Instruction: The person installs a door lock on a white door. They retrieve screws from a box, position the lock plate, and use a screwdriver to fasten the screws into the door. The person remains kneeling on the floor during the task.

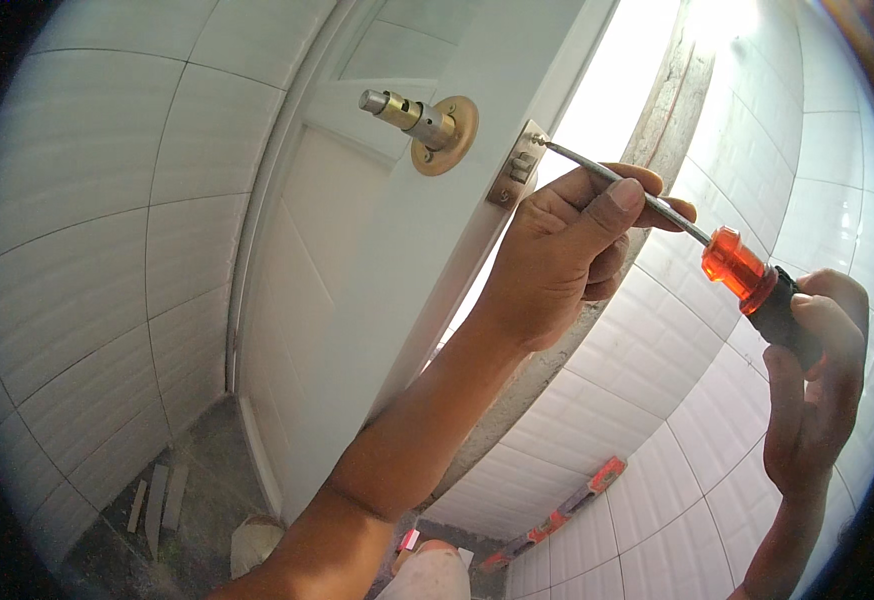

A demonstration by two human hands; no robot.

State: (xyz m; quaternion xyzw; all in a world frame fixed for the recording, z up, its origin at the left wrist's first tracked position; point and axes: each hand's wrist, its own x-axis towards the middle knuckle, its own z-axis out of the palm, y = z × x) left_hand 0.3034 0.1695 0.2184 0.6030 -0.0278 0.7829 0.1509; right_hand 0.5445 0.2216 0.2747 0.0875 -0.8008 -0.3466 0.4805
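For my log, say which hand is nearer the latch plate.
Left. The left hand is beside the latch plate, pinching the screwdriver shaft; the right hand, farther, grips the handle.

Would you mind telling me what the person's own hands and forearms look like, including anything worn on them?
The left hand and right hand are ungloved, with no rings to be seen. The left forearm and the visible part of the right forearm are bare: no sleeve, watch or bracelet shows.
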